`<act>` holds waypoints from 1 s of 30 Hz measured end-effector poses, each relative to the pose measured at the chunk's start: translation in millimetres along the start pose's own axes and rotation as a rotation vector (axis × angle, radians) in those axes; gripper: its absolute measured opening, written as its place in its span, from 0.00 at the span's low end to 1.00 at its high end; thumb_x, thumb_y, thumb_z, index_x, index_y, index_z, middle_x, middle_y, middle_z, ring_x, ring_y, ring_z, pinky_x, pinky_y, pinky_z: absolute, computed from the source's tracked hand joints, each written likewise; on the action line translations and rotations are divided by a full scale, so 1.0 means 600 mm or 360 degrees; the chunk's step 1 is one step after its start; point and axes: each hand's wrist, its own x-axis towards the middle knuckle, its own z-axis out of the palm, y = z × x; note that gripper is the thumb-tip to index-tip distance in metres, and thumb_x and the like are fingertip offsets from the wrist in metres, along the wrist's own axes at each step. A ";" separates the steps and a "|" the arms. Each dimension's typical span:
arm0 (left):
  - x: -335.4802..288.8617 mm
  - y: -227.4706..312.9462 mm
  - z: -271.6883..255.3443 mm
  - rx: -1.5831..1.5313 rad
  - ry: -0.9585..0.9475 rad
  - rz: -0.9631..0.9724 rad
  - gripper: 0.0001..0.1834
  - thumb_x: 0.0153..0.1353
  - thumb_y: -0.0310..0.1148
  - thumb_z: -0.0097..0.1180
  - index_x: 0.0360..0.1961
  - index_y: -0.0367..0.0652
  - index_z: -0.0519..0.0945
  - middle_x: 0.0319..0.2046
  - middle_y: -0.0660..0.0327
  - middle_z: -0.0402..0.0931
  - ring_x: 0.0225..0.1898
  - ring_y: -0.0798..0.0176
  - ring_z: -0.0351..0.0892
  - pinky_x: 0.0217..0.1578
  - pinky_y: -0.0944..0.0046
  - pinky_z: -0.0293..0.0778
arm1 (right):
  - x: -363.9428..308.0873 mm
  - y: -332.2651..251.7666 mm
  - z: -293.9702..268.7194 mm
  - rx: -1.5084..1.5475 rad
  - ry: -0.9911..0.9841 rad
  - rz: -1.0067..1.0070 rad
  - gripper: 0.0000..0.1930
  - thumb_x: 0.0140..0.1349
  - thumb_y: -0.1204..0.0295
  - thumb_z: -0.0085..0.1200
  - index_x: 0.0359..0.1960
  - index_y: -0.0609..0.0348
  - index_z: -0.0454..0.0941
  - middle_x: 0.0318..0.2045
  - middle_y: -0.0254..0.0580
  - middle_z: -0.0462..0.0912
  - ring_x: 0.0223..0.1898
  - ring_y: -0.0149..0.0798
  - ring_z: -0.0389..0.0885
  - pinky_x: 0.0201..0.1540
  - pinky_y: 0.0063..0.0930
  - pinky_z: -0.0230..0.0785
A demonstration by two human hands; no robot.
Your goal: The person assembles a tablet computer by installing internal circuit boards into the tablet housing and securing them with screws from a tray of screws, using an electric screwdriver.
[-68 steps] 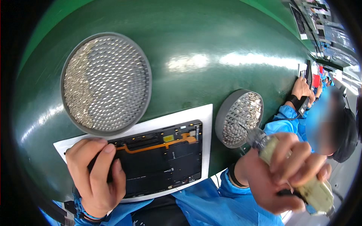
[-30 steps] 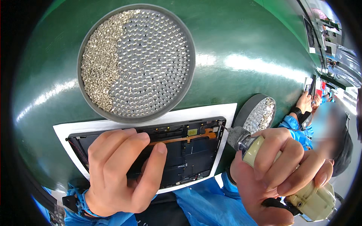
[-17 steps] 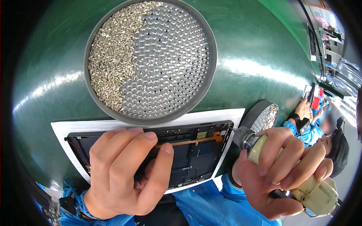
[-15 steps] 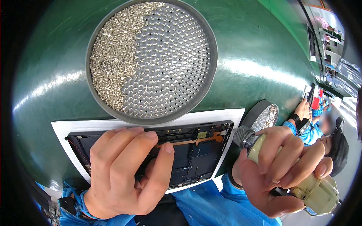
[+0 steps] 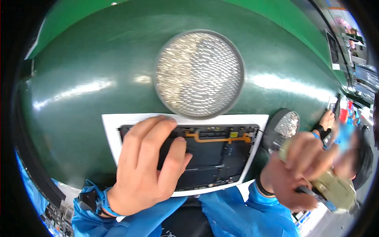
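An opened flat black electronic device (image 5: pixel 209 158), its orange ribbon cable (image 5: pixel 205 139) exposed, lies on a white sheet (image 5: pixel 111 132). My left hand (image 5: pixel 146 166) rests over its left part, fingers loosely bent and thumb apart, with nothing visible in them. At the right, my right hand (image 5: pixel 286 181) is closed round a pale yellow-green power screwdriver (image 5: pixel 337 193). Motion blurs that hand and the tool. Just left of it stands a small dark round dish (image 5: pixel 270 132) of tiny metal pieces, and the screwdriver's tip is not clear against it.
Beyond the device, a large grey round tray (image 5: pixel 242 77) holds many small silvery screws (image 5: pixel 173 67) heaped on its left side. The green table (image 5: pixel 87 106) carries everything. Another person's hand (image 5: pixel 326 120) and a dark cap (image 5: pixel 363 154) show at the far right.
The view has shifted back, so the tray and device look smaller and farther right. My right hand has swung and blurs with the screwdriver. The left thumb has spread slightly.
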 end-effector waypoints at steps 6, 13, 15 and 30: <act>-0.007 -0.005 0.016 0.0112 -0.0020 0.0206 0.33 0.40 0.26 0.75 0.54 0.36 0.83 0.53 0.46 0.77 0.51 0.41 0.78 0.48 0.47 0.78 | 0.027 -0.026 0.022 0.0156 -0.0004 -0.0165 0.33 0.61 0.58 0.73 0.52 0.63 0.62 0.33 0.30 0.70 0.22 0.24 0.69 0.27 0.20 0.60; -0.005 -0.016 0.025 0.0109 0.0052 0.0228 0.29 0.40 0.27 0.74 0.50 0.36 0.86 0.50 0.49 0.77 0.48 0.46 0.77 0.45 0.49 0.77 | 0.011 0.010 0.059 0.0216 0.0099 -0.0070 0.31 0.53 0.75 0.73 0.54 0.59 0.64 0.29 0.40 0.79 0.17 0.37 0.76 0.17 0.34 0.70; 0.000 -0.014 0.028 0.0081 0.0083 0.0239 0.25 0.41 0.26 0.73 0.46 0.35 0.87 0.49 0.48 0.79 0.46 0.47 0.78 0.43 0.49 0.78 | 0.013 0.008 0.047 0.0222 0.0035 0.0016 0.31 0.54 0.74 0.73 0.54 0.57 0.64 0.27 0.39 0.78 0.17 0.37 0.74 0.16 0.33 0.68; -0.005 -0.017 0.021 0.0121 0.0075 0.0251 0.25 0.39 0.26 0.66 0.44 0.35 0.90 0.47 0.44 0.83 0.46 0.46 0.81 0.46 0.52 0.81 | 0.011 0.027 0.039 0.0133 -0.0207 -0.0009 0.35 0.58 0.59 0.76 0.53 0.60 0.61 0.31 0.30 0.71 0.22 0.23 0.70 0.25 0.16 0.64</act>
